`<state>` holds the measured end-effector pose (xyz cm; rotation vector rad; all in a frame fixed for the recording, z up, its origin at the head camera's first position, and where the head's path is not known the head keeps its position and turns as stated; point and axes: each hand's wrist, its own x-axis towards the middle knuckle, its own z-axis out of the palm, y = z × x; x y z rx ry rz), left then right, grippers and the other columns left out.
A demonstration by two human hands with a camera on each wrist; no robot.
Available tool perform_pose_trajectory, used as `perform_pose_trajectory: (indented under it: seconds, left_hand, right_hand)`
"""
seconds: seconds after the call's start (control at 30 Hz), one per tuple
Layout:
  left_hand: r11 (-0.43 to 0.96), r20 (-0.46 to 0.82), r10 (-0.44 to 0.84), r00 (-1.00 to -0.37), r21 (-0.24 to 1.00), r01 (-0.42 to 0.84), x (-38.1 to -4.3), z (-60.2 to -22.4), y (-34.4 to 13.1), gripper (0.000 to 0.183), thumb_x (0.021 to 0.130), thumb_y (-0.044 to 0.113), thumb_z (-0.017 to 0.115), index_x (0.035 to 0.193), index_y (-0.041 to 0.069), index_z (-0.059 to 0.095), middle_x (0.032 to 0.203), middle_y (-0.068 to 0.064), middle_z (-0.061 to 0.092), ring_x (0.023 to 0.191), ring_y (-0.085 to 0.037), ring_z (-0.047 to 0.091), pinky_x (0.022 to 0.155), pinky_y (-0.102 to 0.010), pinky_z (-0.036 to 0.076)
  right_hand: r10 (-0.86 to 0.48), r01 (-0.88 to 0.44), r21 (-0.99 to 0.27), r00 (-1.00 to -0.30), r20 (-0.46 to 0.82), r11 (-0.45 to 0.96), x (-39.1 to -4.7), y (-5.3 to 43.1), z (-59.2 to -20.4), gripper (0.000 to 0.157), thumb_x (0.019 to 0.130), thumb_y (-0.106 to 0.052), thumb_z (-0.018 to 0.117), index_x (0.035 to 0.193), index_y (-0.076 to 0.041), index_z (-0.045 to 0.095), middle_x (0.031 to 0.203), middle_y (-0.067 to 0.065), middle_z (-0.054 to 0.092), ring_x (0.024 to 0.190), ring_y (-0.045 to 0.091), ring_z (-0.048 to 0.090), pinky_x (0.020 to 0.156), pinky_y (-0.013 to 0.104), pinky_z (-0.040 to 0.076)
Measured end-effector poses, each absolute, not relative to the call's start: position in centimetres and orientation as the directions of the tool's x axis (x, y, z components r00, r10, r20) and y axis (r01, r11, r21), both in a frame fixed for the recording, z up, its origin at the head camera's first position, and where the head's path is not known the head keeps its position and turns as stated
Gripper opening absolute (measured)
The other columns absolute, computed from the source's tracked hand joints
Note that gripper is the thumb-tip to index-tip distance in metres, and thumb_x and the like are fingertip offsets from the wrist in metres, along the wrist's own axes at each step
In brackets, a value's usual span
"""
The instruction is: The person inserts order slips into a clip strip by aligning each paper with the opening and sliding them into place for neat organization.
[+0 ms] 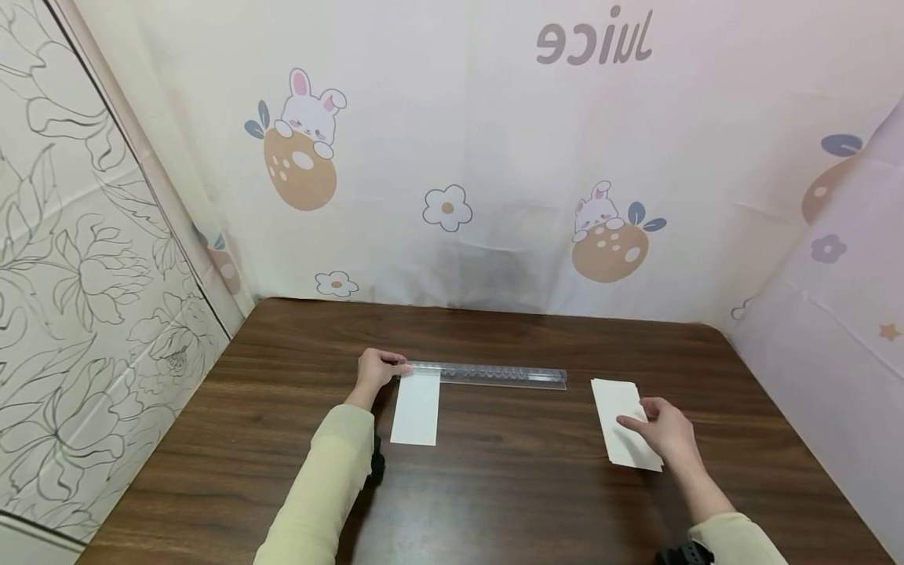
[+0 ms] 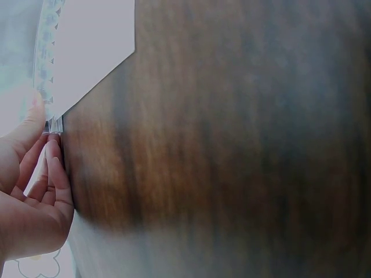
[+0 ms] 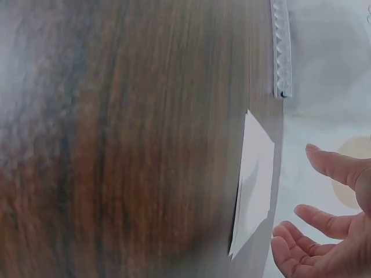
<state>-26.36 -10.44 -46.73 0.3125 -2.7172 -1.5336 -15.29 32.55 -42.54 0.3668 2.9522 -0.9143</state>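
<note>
Because the ruler (image 1: 504, 375) is of clear plastic, the brown wood grain of the worktop (image 1: 508, 502) shows through it. It is long and straight, with shiny edges and a row of small wavy shapes along its length, and it lies flat across the worktop. At its left end, the left hand (image 1: 377, 370) pinches it, with the thumb on one side and the fingers bent at the other.

From this same end of the ruler, a white paper (image 1: 415, 412) extends toward the person. It is a narrow rectangle, and its top edge meets the ruler near the thumb; which one is above, I cannot tell. On the paper there seem to be faint lines, too fine to be read.

To the right of the ruler, and apart from it, lies a stack of white cards (image 1: 613, 404), whose edges do not match exactly. Over this stack is the right hand (image 1: 667, 431), with the thumb spread away from the softly bent fingers.

Behind the ruler hangs a pale cloth (image 1: 395, 94), printed with rabbits, fruits and flowers. High on it, one grey word (image 1: 595, 38) can be read, "Juice", printed in mirror writing.
</note>
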Motion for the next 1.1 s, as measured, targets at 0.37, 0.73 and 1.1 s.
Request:
perform_pose_trajectory:
  seconds: [0.37, 0.73, 1.1]
  left_hand:
    - [0.5, -0.093, -0.175, -0.98, 0.849, -0.17, -26.5, -46.9, -10.5, 0.02, 0.067, 0.018, 0.078, 0.082, 0.005, 0.073, 0.09, -0.009, 0.066, 0.092, -0.026, 0.056, 0.076, -0.037, 0.046]
    - [0.49, -0.105, -0.179, -0.978, 0.853, -0.181, -26.7, -46.9, -10.5, 0.021, 0.067, 0.019, 0.078, 0.083, 0.005, 0.073, 0.09, -0.009, 0.066, 0.091, -0.025, 0.056, 0.076, -0.036, 0.046]
    - [0.497, -0.089, -0.176, -0.98, 0.852, -0.167, -26.6, -47.0, -10.6, 0.02, 0.067, 0.018, 0.078, 0.082, 0.005, 0.073, 0.089, -0.009, 0.066, 0.091, -0.025, 0.056, 0.075, -0.036, 0.046]
  right_hand:
    - [0.23, 0.292, -0.531, -0.956, -0.181, 0.795, -15.4, 33.7, -42.8, 0.086, 0.072, -0.05, 0.067, 0.117, 0.018, 0.038, 0.111, 0.036, 0.041, 0.099, 0.047, 0.041, 0.079, 0.053, 0.037]
    - [0.259, 0.337, -0.504, -0.94, -0.22, 0.795, -15.7, 34.0, -43.1, 0.091, 0.065, -0.05, 0.073, 0.113, 0.02, 0.039, 0.108, 0.036, 0.044, 0.095, 0.045, 0.044, 0.078, 0.051, 0.039]
    - [0.293, 0.362, -0.49, -0.932, -0.214, 0.793, -16.1, 33.9, -43.8, 0.081, 0.063, -0.043, 0.076, 0.106, 0.018, 0.044, 0.103, 0.035, 0.047, 0.089, 0.042, 0.047, 0.072, 0.048, 0.041]
